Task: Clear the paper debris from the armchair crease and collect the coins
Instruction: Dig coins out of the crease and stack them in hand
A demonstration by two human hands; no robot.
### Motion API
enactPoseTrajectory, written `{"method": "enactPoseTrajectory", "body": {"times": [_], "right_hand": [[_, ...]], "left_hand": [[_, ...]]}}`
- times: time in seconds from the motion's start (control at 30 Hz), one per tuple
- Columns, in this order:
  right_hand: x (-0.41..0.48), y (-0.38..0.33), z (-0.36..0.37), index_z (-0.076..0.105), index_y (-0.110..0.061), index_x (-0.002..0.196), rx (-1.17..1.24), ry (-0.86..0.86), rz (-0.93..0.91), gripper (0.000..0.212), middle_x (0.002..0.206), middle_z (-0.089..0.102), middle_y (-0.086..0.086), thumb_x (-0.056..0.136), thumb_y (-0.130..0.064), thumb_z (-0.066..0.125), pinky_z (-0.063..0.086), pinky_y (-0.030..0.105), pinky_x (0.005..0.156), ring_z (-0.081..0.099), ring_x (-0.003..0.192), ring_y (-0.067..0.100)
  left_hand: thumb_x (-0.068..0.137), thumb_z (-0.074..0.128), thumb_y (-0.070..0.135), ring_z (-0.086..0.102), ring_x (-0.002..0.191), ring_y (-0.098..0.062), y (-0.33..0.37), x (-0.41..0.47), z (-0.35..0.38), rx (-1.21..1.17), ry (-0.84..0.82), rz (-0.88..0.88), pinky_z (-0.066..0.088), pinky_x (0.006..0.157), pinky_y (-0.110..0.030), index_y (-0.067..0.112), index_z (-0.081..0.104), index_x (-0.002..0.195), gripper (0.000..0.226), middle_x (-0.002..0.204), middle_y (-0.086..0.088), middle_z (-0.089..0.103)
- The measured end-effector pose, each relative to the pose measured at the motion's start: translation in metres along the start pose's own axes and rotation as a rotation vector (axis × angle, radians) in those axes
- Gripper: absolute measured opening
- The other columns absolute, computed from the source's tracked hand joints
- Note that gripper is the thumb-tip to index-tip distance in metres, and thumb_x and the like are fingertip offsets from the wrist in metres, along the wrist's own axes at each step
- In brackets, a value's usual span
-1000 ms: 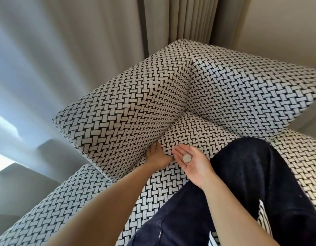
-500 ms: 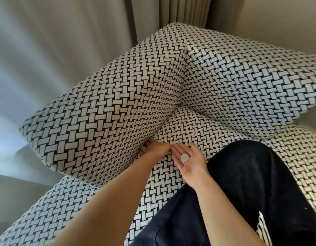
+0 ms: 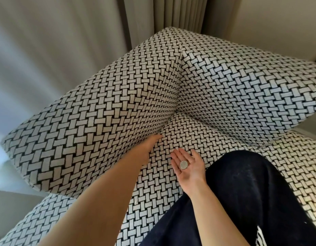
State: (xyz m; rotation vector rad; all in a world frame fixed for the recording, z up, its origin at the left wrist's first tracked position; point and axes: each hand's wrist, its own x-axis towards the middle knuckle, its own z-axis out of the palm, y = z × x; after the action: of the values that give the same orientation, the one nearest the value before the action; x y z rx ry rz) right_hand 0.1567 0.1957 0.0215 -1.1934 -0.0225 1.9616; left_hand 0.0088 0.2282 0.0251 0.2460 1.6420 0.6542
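ok so from the head cam I'm looking down at the armchair (image 3: 104,125), that black-and-white basket-weave fabric everywhere; left hand (image 3: 150,144) is pushed into the crease (image 3: 164,128) where the left arm cushion meets the seat, fingers buried between the two so I honestly can't tell if it's pinching anything or just flat in there; no paper bits showing from this angle either. Right hand (image 3: 188,166) is palm up just beside it, hovering over the seat cushion (image 3: 189,132), fingers spread out flat and relaxed, and there's one silver coin (image 3: 183,164) sitting right in the middle of the palm, not gripped, just resting there; could be more than one stacked, too small to say. The person's leg in dark trousers (image 3: 251,201) takes up the lower right, lying on the seat right next to that right wrist; back cushion (image 3: 242,89) runs off to the right, beige curtains (image 3: 178,13) behind the chair's corner.
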Motion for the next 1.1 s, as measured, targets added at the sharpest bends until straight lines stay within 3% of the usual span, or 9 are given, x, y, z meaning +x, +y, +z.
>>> {"method": "enactPoseTrajectory", "body": {"times": [0.07,0.13,0.2,0.3,0.43,0.6,0.73,1.0,1.1], "right_hand": [[-0.001,-0.002,0.001,0.060,-0.002,0.110,0.023,-0.001,-0.005,0.042,0.110,0.067,0.017,0.099,-0.037,0.040,0.051,0.035,0.083,0.064,0.103,0.026],[-0.003,-0.002,0.001,0.059,-0.002,0.113,0.054,-0.013,-0.007,0.043,0.113,0.065,0.018,0.098,-0.038,0.041,0.051,0.035,0.081,0.063,0.105,0.027],[-0.005,-0.001,0.002,0.058,-0.002,0.117,0.077,-0.028,-0.011,0.045,0.116,0.064,0.018,0.098,-0.040,0.041,0.050,0.035,0.084,0.061,0.108,0.028],[-0.007,-0.002,0.002,0.056,-0.002,0.121,0.090,-0.064,-0.039,0.050,0.120,0.062,0.018,0.098,-0.042,0.039,0.046,0.037,0.094,0.060,0.110,0.027],[-0.010,-0.009,0.004,0.059,-0.005,0.120,0.072,-0.133,-0.102,0.054,0.120,0.063,0.017,0.097,-0.048,0.036,0.042,0.036,0.100,0.059,0.112,0.024],[-0.014,-0.015,0.006,0.055,-0.006,0.127,0.015,-0.254,-0.213,0.064,0.130,0.057,0.013,0.095,-0.055,0.029,0.038,0.033,0.101,0.051,0.123,0.020],[-0.021,-0.015,0.003,0.054,-0.012,0.131,-0.097,-0.276,-0.294,0.080,0.141,0.048,0.007,0.078,-0.067,0.035,0.027,0.034,0.112,0.039,0.134,0.017],[-0.023,-0.006,0.009,0.034,-0.025,0.145,-0.370,-0.286,-0.341,0.093,0.154,0.027,-0.003,0.067,-0.077,0.031,0.019,0.029,0.109,0.021,0.142,0.010],[-0.024,-0.002,0.010,0.031,-0.029,0.145,-0.455,-0.300,-0.365,0.089,0.155,0.024,-0.009,0.070,-0.076,0.028,0.015,0.026,0.111,0.018,0.141,0.004]], "left_hand": [[0.087,0.054,0.049,0.050,0.101,-0.019,-0.014,0.005,0.003,-0.013,0.000,0.084,0.038,0.090,-0.034,0.017,0.042,0.136,0.060,0.143,-0.008,0.041],[0.084,0.054,0.054,0.026,0.136,-0.028,-0.033,0.008,0.006,0.134,0.125,0.183,0.022,0.112,-0.043,0.022,0.026,0.147,0.076,0.154,-0.006,0.023],[0.088,0.048,0.055,-0.001,0.143,-0.030,-0.051,0.004,0.008,0.362,0.301,0.268,0.003,0.117,-0.047,0.026,0.008,0.151,0.080,0.158,-0.001,0.005],[0.093,0.043,0.051,-0.004,0.145,-0.023,-0.066,-0.007,0.011,0.337,0.352,0.389,0.000,0.118,-0.042,0.025,0.011,0.151,0.071,0.159,0.005,0.005],[0.096,0.047,0.038,0.027,0.136,-0.007,-0.077,-0.035,0.031,-0.113,0.157,0.517,0.019,0.109,-0.025,0.027,0.034,0.144,0.051,0.150,0.010,0.030],[0.101,0.029,0.036,0.040,0.130,-0.016,-0.071,-0.048,0.056,-0.658,-0.297,0.373,0.028,0.110,-0.034,0.010,0.032,0.144,0.051,0.146,-0.006,0.040],[0.100,0.026,0.043,0.041,0.131,-0.021,-0.062,-0.042,0.060,-0.724,-0.429,0.248,0.028,0.110,-0.038,0.005,0.040,0.136,0.055,0.138,-0.009,0.048],[0.098,0.025,0.048,0.040,0.130,-0.019,-0.056,-0.020,0.053,-0.619,-0.454,0.197,0.029,0.107,-0.037,0.004,0.038,0.136,0.059,0.136,-0.006,0.049],[0.099,0.019,0.050,0.031,0.136,-0.014,-0.056,-0.009,0.067,-0.715,-0.484,0.116,0.024,0.105,-0.015,0.014,0.032,0.144,0.059,0.149,-0.004,0.035]]}}
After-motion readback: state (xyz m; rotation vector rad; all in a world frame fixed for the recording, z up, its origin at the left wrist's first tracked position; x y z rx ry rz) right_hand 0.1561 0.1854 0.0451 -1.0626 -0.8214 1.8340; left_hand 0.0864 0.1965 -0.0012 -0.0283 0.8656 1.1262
